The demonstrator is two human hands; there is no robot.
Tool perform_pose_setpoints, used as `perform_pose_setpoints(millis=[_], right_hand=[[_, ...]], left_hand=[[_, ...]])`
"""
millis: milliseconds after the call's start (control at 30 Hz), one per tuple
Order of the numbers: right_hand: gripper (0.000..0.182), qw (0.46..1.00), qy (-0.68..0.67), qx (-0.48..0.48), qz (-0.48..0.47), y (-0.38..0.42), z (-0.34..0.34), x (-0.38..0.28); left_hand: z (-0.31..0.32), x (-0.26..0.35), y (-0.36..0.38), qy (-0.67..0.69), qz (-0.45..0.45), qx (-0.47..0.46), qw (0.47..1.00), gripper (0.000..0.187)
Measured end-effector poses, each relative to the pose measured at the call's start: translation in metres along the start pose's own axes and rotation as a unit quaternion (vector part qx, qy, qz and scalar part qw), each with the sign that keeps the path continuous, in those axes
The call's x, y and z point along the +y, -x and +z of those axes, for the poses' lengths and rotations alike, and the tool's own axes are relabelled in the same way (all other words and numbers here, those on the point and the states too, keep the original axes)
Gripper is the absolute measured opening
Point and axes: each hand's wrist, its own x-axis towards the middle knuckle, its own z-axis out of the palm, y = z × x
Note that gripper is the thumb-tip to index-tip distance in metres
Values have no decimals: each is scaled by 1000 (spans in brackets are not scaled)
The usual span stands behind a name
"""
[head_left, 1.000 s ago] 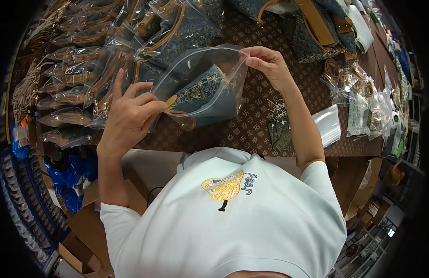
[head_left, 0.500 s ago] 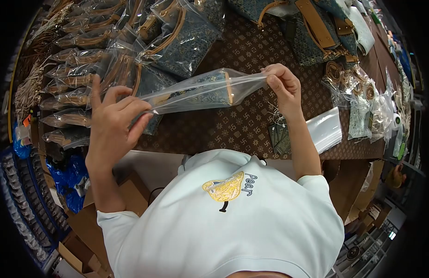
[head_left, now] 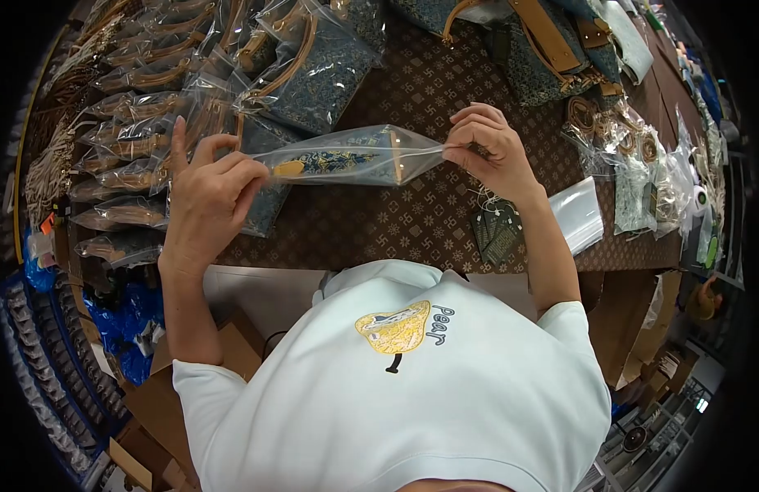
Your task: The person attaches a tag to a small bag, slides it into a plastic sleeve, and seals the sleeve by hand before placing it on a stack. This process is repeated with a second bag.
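Stretched between my two hands is a clear plastic bag (head_left: 334, 141) with a blue patterned handbag (head_left: 347, 161) with tan trim inside it. My left hand (head_left: 209, 193) pinches the bag's left end between thumb and fingers, its index finger pointing up. At the other end my right hand (head_left: 490, 152) pinches the bag's corner, fingers curled. The bag's near edge runs taut between the hands, above the brown patterned table (head_left: 396, 221). Below my right hand lie dark green hang tags (head_left: 496, 234) with strings.
Several plastic-wrapped handbags (head_left: 121, 176) line the table's left side. Unwrapped blue bags (head_left: 552, 57) with tan straps lie at the back right. Flat clear bags (head_left: 578, 215) and wrapped straps (head_left: 617, 139) sit at the right. A cardboard box (head_left: 170, 398) stands below left.
My right hand has moved slightly left and its fingers have curled more over the bag's corner. The bag's edge has turned, and more of the handbag shows through the plastic.
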Motion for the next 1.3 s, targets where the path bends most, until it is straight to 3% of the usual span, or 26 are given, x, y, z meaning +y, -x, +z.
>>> perform_pose_setpoints(millis=[267, 333, 400, 467, 533, 567, 767, 1067, 1300], right_hand=[[12, 999, -45, -19, 23, 5, 7, -9], [13, 997, -62, -22, 32, 5, 10, -12], [15, 994, -92, 22, 51, 3, 9, -15], [16, 997, -70, 16, 40, 3, 8, -21], [17, 999, -47, 9, 26, 3, 8, -23], [17, 999, -32, 13, 39, 6, 8, -22], [17, 998, -19, 20, 59, 11, 3, -21], [16, 998, -39, -1, 54, 5, 4, -26], [14, 996, -46, 5, 74, 8, 2, -21]], left_hand=[[-11, -9, 4, 52, -62, -81, 993, 8], [-11, 2, -4, 5, -87, -87, 992, 22], [-4, 34, -23, 26, -16, 67, 997, 34], [20, 80, -44, 97, 44, 95, 990, 42], [53, 112, -61, 101, 53, 83, 990, 42], [71, 116, -69, 111, 49, 75, 990, 31], [88, 105, -73, 143, 57, 95, 983, 6], [88, 95, -74, 146, 104, 120, 976, 8], [80, 92, -68, 197, 78, 111, 971, 14]])
